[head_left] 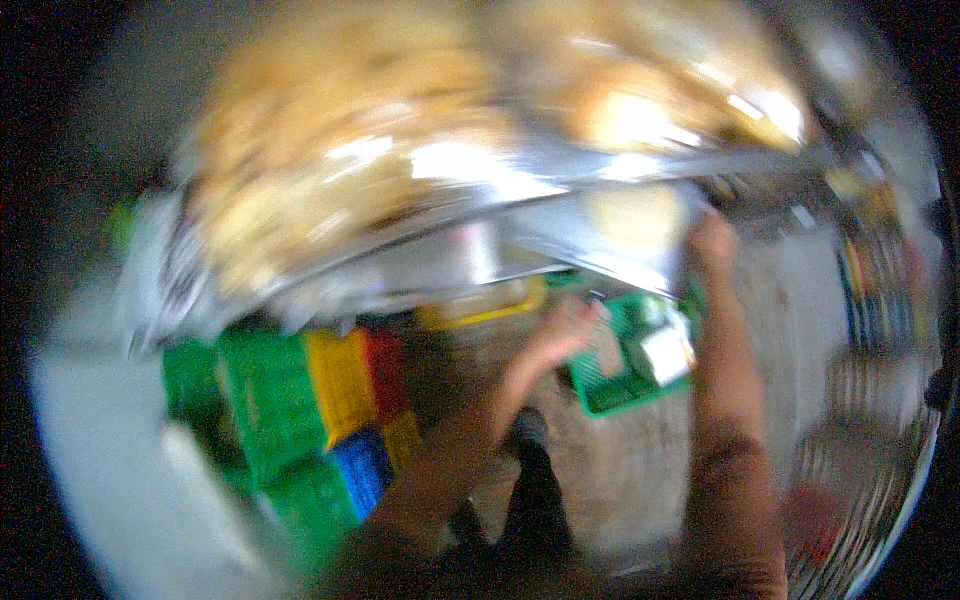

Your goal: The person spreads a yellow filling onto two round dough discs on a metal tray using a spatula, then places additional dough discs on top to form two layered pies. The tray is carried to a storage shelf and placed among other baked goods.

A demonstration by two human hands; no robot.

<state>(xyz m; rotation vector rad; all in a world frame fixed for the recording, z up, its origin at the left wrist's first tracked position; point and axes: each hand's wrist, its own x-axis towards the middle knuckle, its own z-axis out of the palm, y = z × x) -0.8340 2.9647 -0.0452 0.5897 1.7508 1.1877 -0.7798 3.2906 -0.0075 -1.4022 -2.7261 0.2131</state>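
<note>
Motion blur smears the whole view. My right hand (712,242) reaches up at the right and is closed at the edge of a silvery, flat package (560,232) with a pale patch on it. Its fingers are partly hidden there. Lower and to the left, my left hand (566,330) hangs over the left side of a green basket (610,407). Its fingers are too smeared to show whether they hold anything. Inside the basket lies a white item (666,352), its kind unclear.
Large clear bags of yellowish-brown food (350,150) fill the shelf above, its front edge (420,222) crossing ahead of me. Stacked green crates (265,395), with yellow, red and blue ones (362,470), stand at lower left. Blurred racks (880,290) line the right.
</note>
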